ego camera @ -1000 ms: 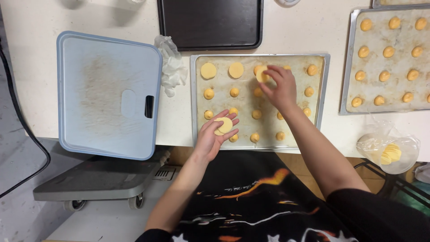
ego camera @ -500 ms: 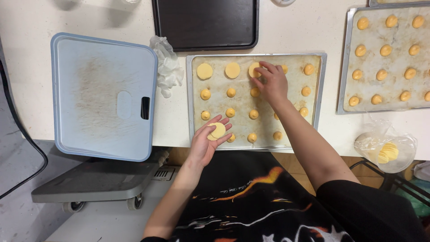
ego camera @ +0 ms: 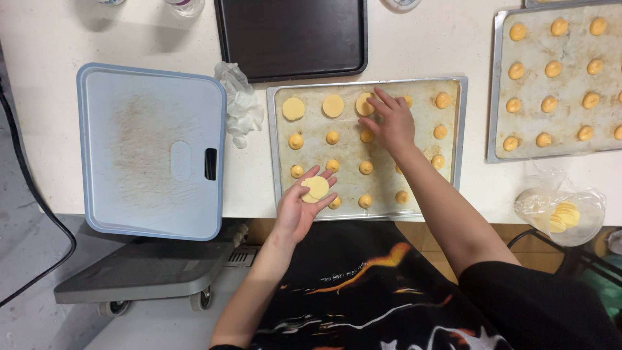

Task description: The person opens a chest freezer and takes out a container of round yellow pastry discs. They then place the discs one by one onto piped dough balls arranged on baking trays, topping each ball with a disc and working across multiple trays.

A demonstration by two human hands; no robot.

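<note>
Progress, ref. baking tray (ego camera: 453, 129): I see 3 flat discs along its far edge; approx. 12 dough balls remain. Left hand (ego camera: 299, 207) open, cradling flattened disc (ego camera: 316, 188); right hand (ego camera: 389, 123) pressing third disc (ego camera: 363, 104), fingers spread.

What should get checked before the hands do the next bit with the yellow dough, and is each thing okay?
1. Flat dough disc lies on the open left hand: ok.
2. Right hand rests over the third flattened disc in the top row: ok.
3. Baking tray sits fully on the counter: ok.
4. Space beside the flattened discs: not ok, dough balls fill it.
5. Disc thickness: cannot tell.
</note>
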